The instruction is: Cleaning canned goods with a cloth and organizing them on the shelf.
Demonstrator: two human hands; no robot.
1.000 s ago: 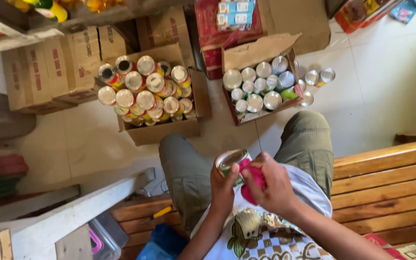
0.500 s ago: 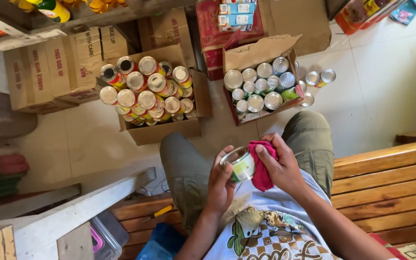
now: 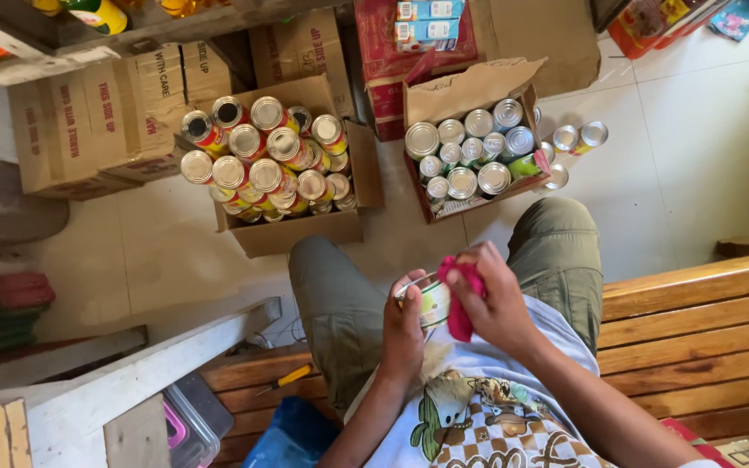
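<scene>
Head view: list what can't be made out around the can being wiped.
- Can: mostly covered by the left hand and pink cloth.
- Right hand: palm faces away, grip on cloth unseen.
- Left box of cans: lower layers hidden under the top cans.

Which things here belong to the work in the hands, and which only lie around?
In use: small metal can with a green label in the left hand; pink cloth in the right hand; two open cardboard boxes of cans.
Lying about: wooden bench; yellow-handled tool; clear plastic container.
</scene>
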